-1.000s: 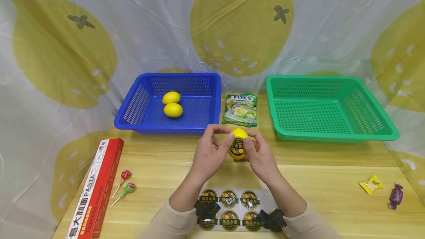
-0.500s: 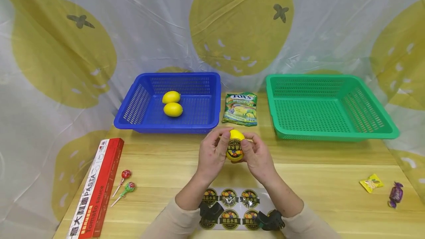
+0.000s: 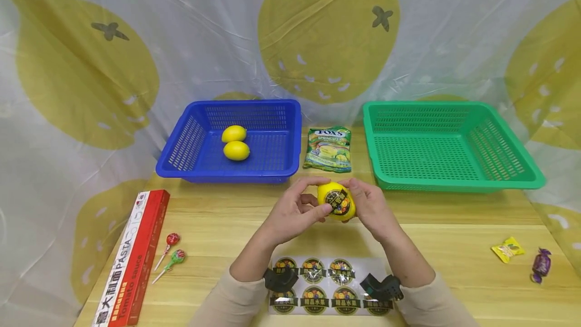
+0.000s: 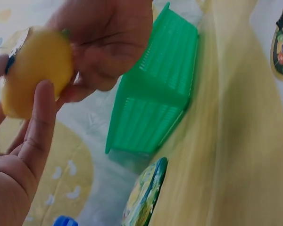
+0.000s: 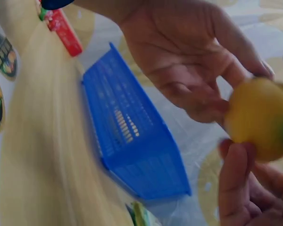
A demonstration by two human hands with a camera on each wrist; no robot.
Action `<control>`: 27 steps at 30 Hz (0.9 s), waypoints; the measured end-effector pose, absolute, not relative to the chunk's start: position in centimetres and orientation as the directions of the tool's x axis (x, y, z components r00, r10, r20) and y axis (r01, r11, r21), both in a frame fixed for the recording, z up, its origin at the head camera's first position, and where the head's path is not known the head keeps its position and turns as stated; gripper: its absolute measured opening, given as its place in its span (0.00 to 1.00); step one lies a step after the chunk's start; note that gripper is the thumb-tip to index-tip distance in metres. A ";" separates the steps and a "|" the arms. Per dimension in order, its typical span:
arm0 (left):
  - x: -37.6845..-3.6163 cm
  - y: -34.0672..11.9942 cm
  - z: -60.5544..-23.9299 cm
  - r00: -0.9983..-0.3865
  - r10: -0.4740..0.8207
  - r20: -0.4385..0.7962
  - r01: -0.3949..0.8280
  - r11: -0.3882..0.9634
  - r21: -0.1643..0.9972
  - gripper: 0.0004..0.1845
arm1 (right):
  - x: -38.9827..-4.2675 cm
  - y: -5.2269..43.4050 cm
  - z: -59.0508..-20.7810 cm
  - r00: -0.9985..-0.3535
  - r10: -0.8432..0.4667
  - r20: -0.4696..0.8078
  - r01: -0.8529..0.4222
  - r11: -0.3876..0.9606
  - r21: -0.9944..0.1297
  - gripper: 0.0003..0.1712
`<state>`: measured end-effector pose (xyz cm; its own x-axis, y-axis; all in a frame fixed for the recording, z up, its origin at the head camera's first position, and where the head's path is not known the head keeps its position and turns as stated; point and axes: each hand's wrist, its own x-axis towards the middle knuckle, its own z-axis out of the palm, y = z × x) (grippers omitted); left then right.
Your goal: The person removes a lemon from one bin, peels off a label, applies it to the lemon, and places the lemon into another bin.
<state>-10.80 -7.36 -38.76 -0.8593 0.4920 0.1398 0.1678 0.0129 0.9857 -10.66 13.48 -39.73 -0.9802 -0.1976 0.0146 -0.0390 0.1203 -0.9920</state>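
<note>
A yellow lemon [image 3: 328, 192] is held above the table between both hands, tilted in the head view. A round black label sticker [image 3: 339, 203] with fruit pictures lies on its upper side. My left hand [image 3: 292, 213] pinches the lemon from the left, its thumb at the sticker's edge. From the right, my right hand [image 3: 373, 211] grips the other end, its thumb along the top. In the left wrist view, left fingertips press the underside of the lemon [image 4: 40, 70]. Below the wrists, a sheet of matching stickers [image 3: 359, 266] lies on the table.
Two lemons [image 3: 236, 151] lie in the blue basket [image 3: 227, 173] at back left. A green basket [image 3: 458, 185] stands at back right, with a candy bag [image 3: 329, 149] between them. Pasta box [image 3: 131, 256] and lollipops [image 3: 174, 256] are left; wrapped candies [image 3: 508, 250] are right.
The lemon has turned, so its sticker now sits slanted, and it has shifted slightly right. The right hand has moved right; the left thumb has slid lower on the lemon.
</note>
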 end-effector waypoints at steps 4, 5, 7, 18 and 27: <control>-10.5 -6.4 -39.3 -0.915 0.383 0.131 0.112 -0.072 0.991 0.28 | -10.3 12.7 -39.8 -0.992 -0.120 0.023 -0.033 0.086 -0.996 0.39; -10.4 -6.2 -39.5 -0.925 0.359 0.121 0.099 -0.080 0.992 0.28 | -10.1 12.5 -39.9 -0.994 -0.109 0.030 -0.041 0.103 -0.994 0.36; -10.3 -5.7 -39.7 -0.937 0.335 0.099 0.072 -0.092 0.993 0.28 | -10.0 12.1 -40.0 -0.996 -0.075 0.057 -0.070 0.190 -0.979 0.29; -10.0 -4.9 -39.5 -0.934 0.355 0.043 0.048 0.005 0.999 0.29 | -10.1 11.8 -40.9 -0.946 0.090 0.312 -0.238 0.461 -0.855 0.16; -10.3 -5.2 -39.6 -0.930 0.358 0.081 0.107 0.053 0.993 0.31 | -10.0 11.9 -41.1 -0.909 0.095 0.407 -0.299 0.533 -0.792 0.23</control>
